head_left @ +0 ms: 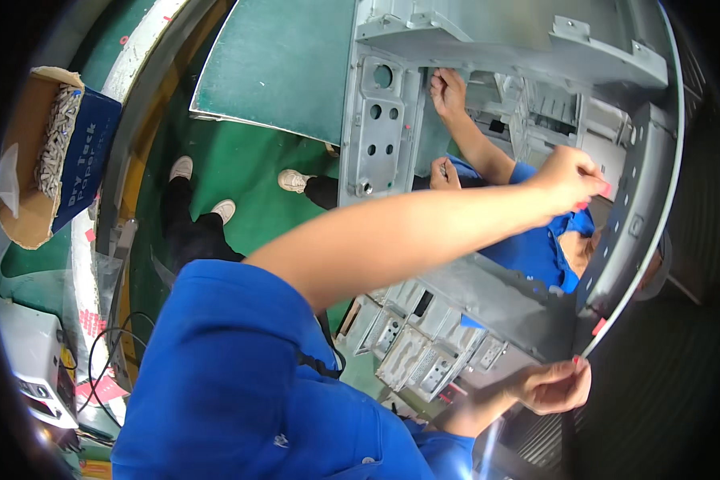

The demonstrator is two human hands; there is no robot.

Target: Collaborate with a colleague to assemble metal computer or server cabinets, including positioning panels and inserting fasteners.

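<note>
A grey sheet-metal frame (632, 232) with holes and a long thin rim fills the right side. My left hand (568, 182) reaches across it, fingers pinched around a small piece of red tape (605, 190). Lower down, my right hand (554, 389) has its fingers curled beside the lower end of the rim. A tiny red piece (576, 362) shows at its fingertips; its kind is too small to tell. Another red tape bit (599, 326) sticks to the frame between my hands.
Across the frame, a co-worker in blue has one hand (449, 90) at an upright panel (378, 120) and the other (444, 174) lower. An open carton (88, 156) of small pale parts stands left, above a white device (36, 356) with cables. More metal housings (424, 344) lie below.
</note>
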